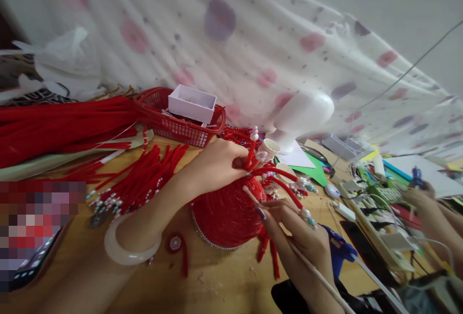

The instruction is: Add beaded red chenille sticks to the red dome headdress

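A round red piece (227, 215) edged with small sparkling beads rests on the wooden table. Over its top, my left hand (224, 162), a pale bangle on its wrist, pinches a red fuzzy stem (250, 155) tipped with pearly beads. My right hand (294, 229) is closed at the piece's right side, by a thin pale stick (251, 194) whose tip points toward the red surface; whether the fingers grip it is partly hidden. More red stems with pearl and turquoise beads (306, 213) arch out above my right hand.
Bundled red stems (148, 174) lie left, before a red basket (173, 128) with a white box. A white head form (304, 114) stands behind. At right are a blue glue gun (336, 246), a power strip (376, 227) and another person's hands (421, 198).
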{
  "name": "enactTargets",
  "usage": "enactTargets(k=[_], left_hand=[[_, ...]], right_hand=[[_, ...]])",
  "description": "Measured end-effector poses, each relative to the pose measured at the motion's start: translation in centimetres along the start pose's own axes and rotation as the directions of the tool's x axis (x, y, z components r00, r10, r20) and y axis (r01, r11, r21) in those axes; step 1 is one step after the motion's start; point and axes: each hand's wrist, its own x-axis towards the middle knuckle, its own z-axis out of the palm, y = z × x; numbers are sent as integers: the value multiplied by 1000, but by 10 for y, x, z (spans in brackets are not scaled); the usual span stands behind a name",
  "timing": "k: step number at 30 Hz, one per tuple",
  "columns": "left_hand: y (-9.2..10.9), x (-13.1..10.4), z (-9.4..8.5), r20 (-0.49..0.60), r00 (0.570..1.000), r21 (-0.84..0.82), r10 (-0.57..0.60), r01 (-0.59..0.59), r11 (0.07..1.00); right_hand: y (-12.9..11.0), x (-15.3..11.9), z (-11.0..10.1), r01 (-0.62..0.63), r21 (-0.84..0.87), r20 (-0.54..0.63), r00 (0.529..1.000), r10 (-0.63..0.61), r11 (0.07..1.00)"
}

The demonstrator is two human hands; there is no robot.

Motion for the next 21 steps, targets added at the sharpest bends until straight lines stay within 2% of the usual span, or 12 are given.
enactTargets(k=[4,6,11,15,18,21], left_hand=[[2,-1,-1,7,1000,23,12,-12,1000],[3,-1,-1,21,1000,34,19,-19,999],[2,-1,-1,14,999,83,42,-43,996],[2,0,-1,22,999,73,50,-52,996],[2,0,-2,23,999,59,45,-46,997],[2,0,-2,32,999,23,29,-29,999]], right_hand=[[6,-6,6,-79,95,-180,979,95,992],[9,-6,9,-112,115,-197,971,133,987],[9,2,8,-90,91,-135,986,101,992],[6,10,0,-123,2,-37,992,123,992],[5,13,-3,-48,-3,52,998,48,999],[8,10,-1,-4,56,19,1000,3,998]])
